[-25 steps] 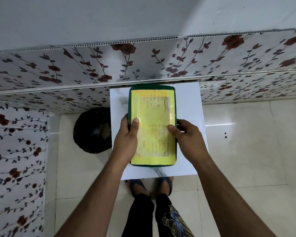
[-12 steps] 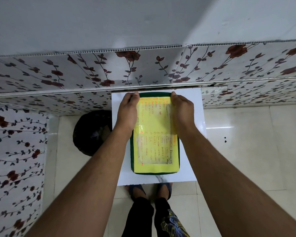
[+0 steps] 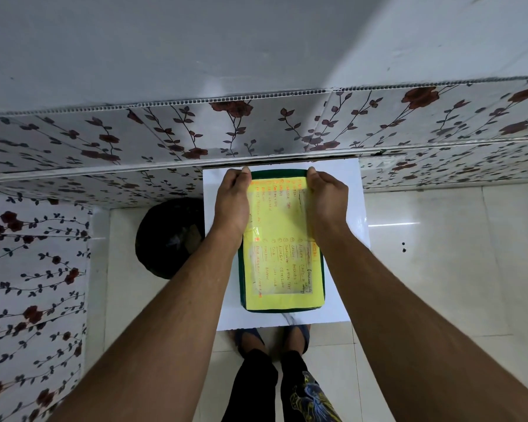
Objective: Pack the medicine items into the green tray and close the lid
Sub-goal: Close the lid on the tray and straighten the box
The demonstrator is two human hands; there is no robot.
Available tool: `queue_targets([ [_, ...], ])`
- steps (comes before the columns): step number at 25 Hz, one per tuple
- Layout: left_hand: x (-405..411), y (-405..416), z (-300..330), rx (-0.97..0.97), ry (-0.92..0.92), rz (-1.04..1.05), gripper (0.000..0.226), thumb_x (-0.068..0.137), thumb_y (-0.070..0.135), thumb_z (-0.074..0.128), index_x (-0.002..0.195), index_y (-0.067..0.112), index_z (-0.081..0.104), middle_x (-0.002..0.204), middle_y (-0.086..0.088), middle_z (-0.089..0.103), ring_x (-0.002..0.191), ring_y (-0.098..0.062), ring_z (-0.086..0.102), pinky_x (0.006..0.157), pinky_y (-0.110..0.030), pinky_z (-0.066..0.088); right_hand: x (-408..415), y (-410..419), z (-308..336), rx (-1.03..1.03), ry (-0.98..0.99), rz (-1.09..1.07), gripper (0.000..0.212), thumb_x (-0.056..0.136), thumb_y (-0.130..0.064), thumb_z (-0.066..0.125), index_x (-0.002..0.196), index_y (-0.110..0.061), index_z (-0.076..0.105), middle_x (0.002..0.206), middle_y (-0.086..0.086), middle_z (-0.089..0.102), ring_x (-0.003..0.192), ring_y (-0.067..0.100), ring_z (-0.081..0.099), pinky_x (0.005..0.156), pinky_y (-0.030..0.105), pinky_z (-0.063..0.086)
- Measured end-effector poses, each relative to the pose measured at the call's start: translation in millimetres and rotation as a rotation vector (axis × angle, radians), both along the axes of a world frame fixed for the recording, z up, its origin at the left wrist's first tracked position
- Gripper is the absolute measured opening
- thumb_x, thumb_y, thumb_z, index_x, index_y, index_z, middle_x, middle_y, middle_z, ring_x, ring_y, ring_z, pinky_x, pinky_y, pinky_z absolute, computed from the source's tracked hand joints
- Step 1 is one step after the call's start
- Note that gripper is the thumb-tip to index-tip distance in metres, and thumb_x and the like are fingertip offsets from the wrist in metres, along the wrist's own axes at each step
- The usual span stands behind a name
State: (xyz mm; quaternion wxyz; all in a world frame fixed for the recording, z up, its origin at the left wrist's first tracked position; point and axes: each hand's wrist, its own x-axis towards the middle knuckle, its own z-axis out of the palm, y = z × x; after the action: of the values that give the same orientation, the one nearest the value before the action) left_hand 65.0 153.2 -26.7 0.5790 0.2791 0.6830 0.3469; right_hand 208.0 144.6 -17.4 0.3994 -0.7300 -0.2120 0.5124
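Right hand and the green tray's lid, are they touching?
Touching. The head view shows the right hand lying on the yellow-papered lid, its fingers curled over the far corner.

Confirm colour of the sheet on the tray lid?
Yellow sheet with orange handwriting, on the green lid; head view.

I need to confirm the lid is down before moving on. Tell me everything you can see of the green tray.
The green tray is a dark green, rounded-corner rectangle lying flat, lengthwise, on the white table. A yellow sheet with orange and dark handwriting under clear film covers its top, so no contents show. The lid looks closed. The left hand and right hand press its far corners.
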Motion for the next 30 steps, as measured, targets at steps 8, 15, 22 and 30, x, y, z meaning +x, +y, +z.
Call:
queue_targets([
  [8,0.9,-0.7,-4.7,0.015,0.035,-0.001,0.028,0.097,0.04,0.046,0.079,0.019,0.048,0.066,-0.001,0.043,0.059,-0.016,0.04,0.057,-0.03,0.031,0.3,0.3,-2.7,-0.013,-0.098,0.018,0.033,0.097,-0.032,0.052,0.071,-0.019,0.066,0.065,-0.004,0.061,0.066,0.017,0.053,0.066,0.028,0.04],
  [15,-23.0,-41.5,16.5,-0.071,0.158,-0.171,0.051,0.088,0.06,0.05,0.126,0.026,0.05,0.122,0.001,0.059,0.108,-0.018,0.057,0.092,-0.039,0.048,35.7,-40.3,11.5,-0.029,-0.057,0.248,0.036,0.093,-0.041,0.059,0.118,-0.016,0.066,0.116,-0.005,0.069,0.107,0.011,0.062,0.094,0.031,0.046],
  [22,-39.2,-137.6,30.0,-0.264,0.124,-0.52,0.085,0.075,0.018,0.079,0.142,0.043,0.032,0.133,0.008,0.054,0.123,-0.019,0.051,0.095,-0.043,0.053,45.5,-135.4,17.0,-0.307,0.023,0.746,0.08,0.078,-0.024,0.079,0.143,-0.029,0.034,0.127,-0.006,0.059,0.117,0.019,0.057,0.092,0.04,0.055],
  [30,-31.3,-136.1,24.2,-0.28,0.139,-0.421,0.079,0.075,0.002,0.077,0.137,0.035,0.042,0.124,-0.004,0.059,0.119,-0.026,0.054,0.085,-0.044,0.058,41.3,-138.5,12.9,-0.272,-0.021,0.691,0.07,0.08,-0.015,0.076,0.139,-0.024,0.04,0.128,-0.002,0.059,0.116,0.024,0.059,0.089,0.045,0.058],
])
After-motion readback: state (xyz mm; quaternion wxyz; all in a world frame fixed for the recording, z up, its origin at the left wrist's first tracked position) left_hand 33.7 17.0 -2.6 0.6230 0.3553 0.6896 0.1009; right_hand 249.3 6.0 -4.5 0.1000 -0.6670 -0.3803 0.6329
